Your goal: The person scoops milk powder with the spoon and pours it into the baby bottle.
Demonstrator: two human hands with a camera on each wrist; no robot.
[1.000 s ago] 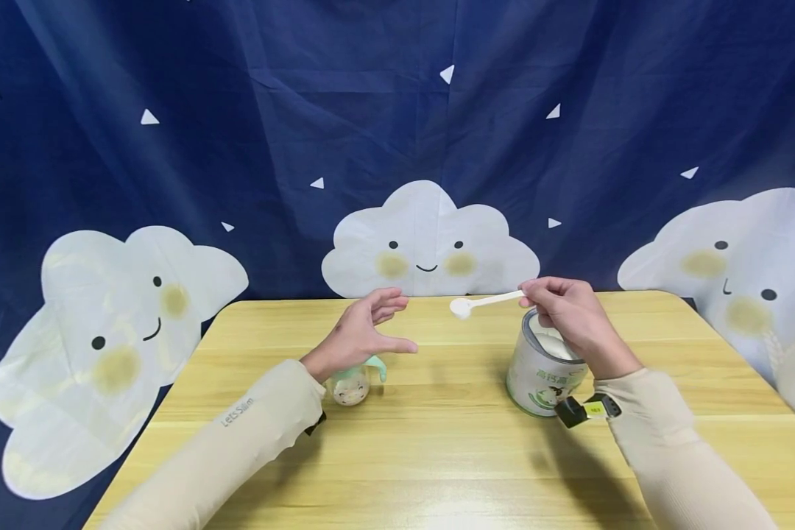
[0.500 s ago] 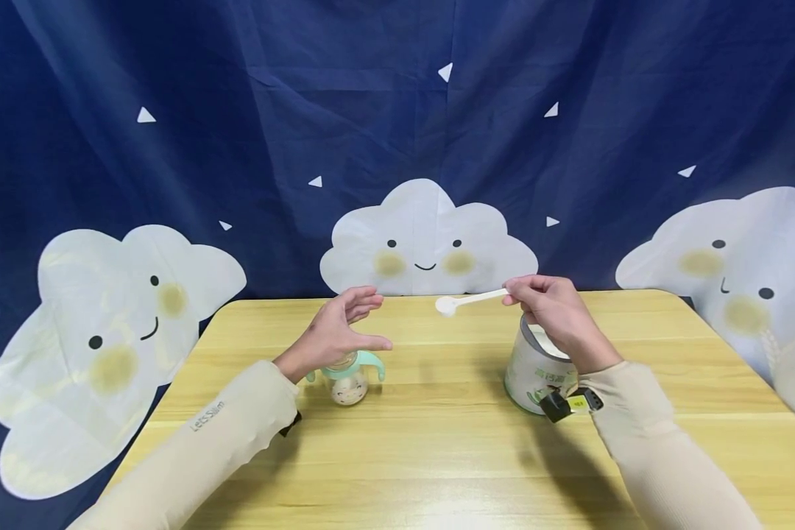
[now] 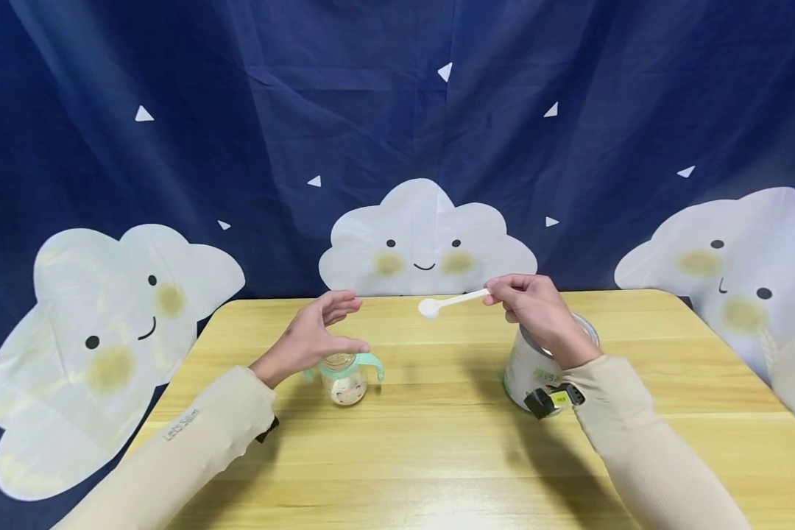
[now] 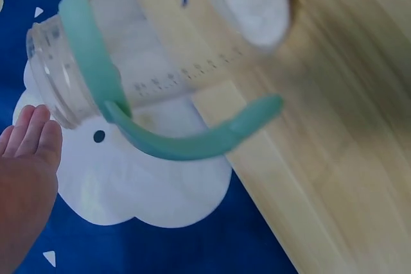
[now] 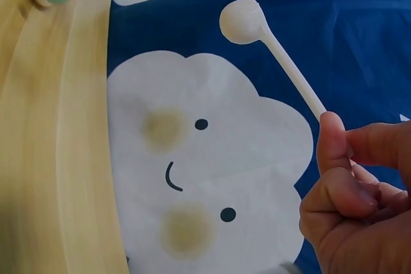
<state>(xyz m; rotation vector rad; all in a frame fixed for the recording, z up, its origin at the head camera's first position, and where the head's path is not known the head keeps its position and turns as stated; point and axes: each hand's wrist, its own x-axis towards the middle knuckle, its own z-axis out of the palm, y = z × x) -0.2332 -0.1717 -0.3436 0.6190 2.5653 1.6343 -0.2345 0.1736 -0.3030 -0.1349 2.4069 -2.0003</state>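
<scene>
A white measuring scoop [image 3: 429,308] is pinched by its handle end between the thumb and fingers of my right hand [image 3: 533,309]. Its bowl points left, held level above the table, and white powder seems to fill it in the right wrist view. My left hand [image 3: 305,340] has its thumb and fingers spread apart, just above and behind a clear baby bottle [image 3: 347,390]. The bottle stands upright with no cap, and mint-green handles [image 4: 186,145] curve from its collar. Whether the left hand touches the bottle is unclear; nothing is in its grip.
An open milk powder can [image 3: 523,368] stands on the right of the wooden table [image 3: 430,442], partly hidden by the right hand and wrist. Behind the table hangs a dark blue curtain [image 3: 344,88] with printed clouds.
Both hands have moved left, the right one carrying the scoop away from above the can toward the bottle. The left hand has drawn back, showing more of the bottle.
</scene>
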